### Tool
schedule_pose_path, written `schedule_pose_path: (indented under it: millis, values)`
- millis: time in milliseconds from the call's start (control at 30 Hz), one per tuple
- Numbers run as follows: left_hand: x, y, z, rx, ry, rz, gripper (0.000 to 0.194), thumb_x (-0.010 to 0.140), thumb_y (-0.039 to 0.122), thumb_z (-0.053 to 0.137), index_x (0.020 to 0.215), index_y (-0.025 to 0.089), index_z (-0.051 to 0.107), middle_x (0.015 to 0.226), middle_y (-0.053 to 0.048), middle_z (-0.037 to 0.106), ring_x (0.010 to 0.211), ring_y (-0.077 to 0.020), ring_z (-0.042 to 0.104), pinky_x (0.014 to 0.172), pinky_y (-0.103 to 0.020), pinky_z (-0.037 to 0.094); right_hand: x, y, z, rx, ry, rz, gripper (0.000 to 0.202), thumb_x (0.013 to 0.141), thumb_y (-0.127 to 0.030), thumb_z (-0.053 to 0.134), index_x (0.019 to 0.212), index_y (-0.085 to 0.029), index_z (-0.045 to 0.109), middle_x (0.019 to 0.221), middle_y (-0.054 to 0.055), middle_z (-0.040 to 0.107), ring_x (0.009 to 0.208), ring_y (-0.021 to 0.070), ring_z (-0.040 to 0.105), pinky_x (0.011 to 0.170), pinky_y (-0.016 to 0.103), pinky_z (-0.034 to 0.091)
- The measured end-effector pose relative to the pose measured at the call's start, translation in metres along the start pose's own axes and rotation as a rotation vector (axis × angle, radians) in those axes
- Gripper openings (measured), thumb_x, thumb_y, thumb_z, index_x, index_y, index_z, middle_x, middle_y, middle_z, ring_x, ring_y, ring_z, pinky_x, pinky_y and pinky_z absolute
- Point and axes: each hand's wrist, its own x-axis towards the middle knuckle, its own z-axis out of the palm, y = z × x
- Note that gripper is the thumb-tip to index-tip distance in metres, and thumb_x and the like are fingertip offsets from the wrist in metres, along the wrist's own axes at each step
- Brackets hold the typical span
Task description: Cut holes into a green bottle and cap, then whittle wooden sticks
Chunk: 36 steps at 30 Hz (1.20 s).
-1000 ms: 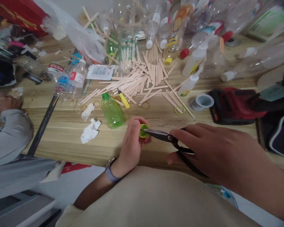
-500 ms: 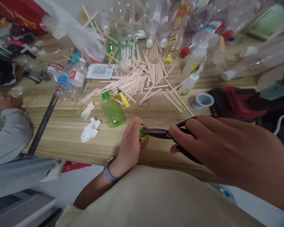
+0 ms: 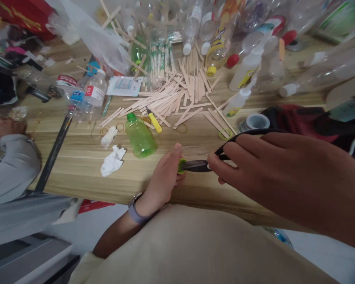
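Note:
My left hand (image 3: pixel 165 177) pinches a small green bottle cap (image 3: pixel 181 166) just above the near edge of the wooden table (image 3: pixel 83 157). My right hand (image 3: pixel 272 173) grips black scissors (image 3: pixel 201 165), whose blade tips press against the cap. The scissor handles are largely hidden under my fingers. A small green plastic bottle (image 3: pixel 140 137) lies on its side just left of my left hand.
A heap of wooden craft sticks (image 3: pixel 177 96) covers the table's middle, with many clear plastic bottles (image 3: pixel 248 47) behind. Crumpled white tissue (image 3: pixel 111 159), rubber bands, a yellow marker (image 3: pixel 154 121), a tape roll (image 3: pixel 254 122) and a red-black tool (image 3: pixel 298 122) lie around. Another person's grey sleeve (image 3: pixel 12 165) is at left.
My right hand has risen and swung the scissor handles upward while the blades stay at the cap. My left hand has turned the cap slightly, hiding more of it.

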Motion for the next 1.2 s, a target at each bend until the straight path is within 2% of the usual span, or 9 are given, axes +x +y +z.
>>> schedule_pose_path:
  millis: [200, 300, 400, 567, 733, 867, 1000, 1100, 1200]
  values:
    - [0.003, -0.003, -0.001, 0.145, -0.010, -0.026, 0.053, 0.075, 0.072, 0.054, 0.070, 0.022, 0.039, 0.056, 0.008, 0.031, 0.040, -0.0043, 0.026, 0.036, -0.017, 0.014, 0.008, 0.004, -0.006, -0.044, -0.003, -0.083, 0.024, 0.073, -0.004, 0.043, 0.075, -0.020, 0.062, 0.059, 0.004, 0.044, 0.057, 0.0204, 0.042, 0.054, 0.033, 0.019]
    - [0.003, -0.004, -0.001, 0.199, -0.042, 0.003, 0.049, 0.080, 0.066, 0.052, 0.067, 0.021, 0.039, 0.059, 0.005, 0.035, 0.044, -0.0059, 0.029, 0.038, -0.018, 0.017, 0.011, 0.006, -0.007, -0.064, -0.027, -0.134, 0.015, 0.070, -0.009, 0.048, 0.072, -0.021, 0.058, 0.060, 0.004, 0.045, 0.057, 0.0199, 0.041, 0.053, 0.032, 0.018]
    - [0.004, -0.005, -0.002, 0.217, -0.046, 0.039, 0.046, 0.083, 0.060, 0.052, 0.065, 0.021, 0.039, 0.060, 0.004, 0.036, 0.048, -0.0074, 0.030, 0.040, -0.019, 0.020, 0.014, 0.010, -0.003, -0.053, -0.015, -0.139, 0.016, 0.072, -0.007, 0.048, 0.067, -0.021, 0.054, 0.059, 0.003, 0.047, 0.057, 0.0191, 0.042, 0.053, 0.032, 0.017]
    - [0.004, -0.003, -0.003, 0.167, -0.058, 0.038, 0.038, 0.086, 0.050, 0.051, 0.065, 0.021, 0.036, 0.060, 0.005, 0.029, 0.048, -0.0076, 0.026, 0.041, -0.019, 0.022, 0.010, 0.016, 0.008, 0.088, -0.074, -0.086, 0.019, 0.069, -0.003, 0.053, 0.073, -0.021, 0.059, 0.059, 0.001, 0.050, 0.054, 0.0189, 0.048, 0.052, 0.031, 0.018]
    - [0.001, 0.001, -0.001, 0.145, -0.079, 0.041, 0.034, 0.085, 0.043, 0.049, 0.064, 0.021, 0.034, 0.060, 0.006, 0.027, 0.048, -0.0073, 0.026, 0.042, -0.019, 0.024, 0.002, 0.017, 0.013, 0.191, -0.175, -0.014, 0.019, 0.068, -0.012, 0.069, 0.081, -0.024, 0.063, 0.063, -0.001, 0.056, 0.053, 0.0188, 0.053, 0.051, 0.029, 0.018]
    - [0.000, 0.003, 0.000, 0.139, -0.053, 0.036, 0.032, 0.082, 0.044, 0.051, 0.066, 0.021, 0.036, 0.064, 0.005, 0.031, 0.052, -0.0078, 0.030, 0.044, -0.017, 0.027, -0.004, 0.014, 0.018, 0.261, -0.190, 0.049, 0.023, 0.065, -0.020, 0.079, 0.082, -0.023, 0.064, 0.065, -0.001, 0.059, 0.054, 0.0179, 0.056, 0.049, 0.027, 0.017]
    - [-0.002, 0.003, 0.000, 0.099, -0.042, 0.021, 0.031, 0.081, 0.043, 0.053, 0.066, 0.021, 0.038, 0.065, 0.005, 0.033, 0.050, -0.0067, 0.028, 0.042, -0.017, 0.023, -0.009, 0.009, 0.022, 0.298, -0.205, 0.106, 0.021, 0.069, -0.023, 0.077, 0.086, -0.023, 0.064, 0.068, -0.001, 0.061, 0.056, 0.0183, 0.057, 0.049, 0.025, 0.017]
    - [-0.003, 0.003, 0.001, 0.043, -0.042, 0.015, 0.030, 0.082, 0.041, 0.053, 0.065, 0.020, 0.038, 0.061, 0.006, 0.033, 0.046, -0.0055, 0.025, 0.041, -0.018, 0.022, -0.010, 0.005, 0.024, 0.322, -0.264, 0.153, 0.020, 0.073, -0.024, 0.075, 0.090, -0.023, 0.065, 0.070, -0.001, 0.063, 0.059, 0.0195, 0.060, 0.048, 0.024, 0.016]
    - [-0.004, 0.004, 0.002, -0.012, -0.063, 0.036, 0.032, 0.084, 0.039, 0.053, 0.063, 0.020, 0.037, 0.056, 0.007, 0.032, 0.043, -0.0053, 0.025, 0.040, -0.018, 0.022, -0.011, 0.002, 0.026, 0.466, -0.321, 0.234, 0.020, 0.076, -0.038, 0.074, 0.088, -0.024, 0.066, 0.072, -0.002, 0.065, 0.062, 0.0205, 0.063, 0.046, 0.024, 0.020]
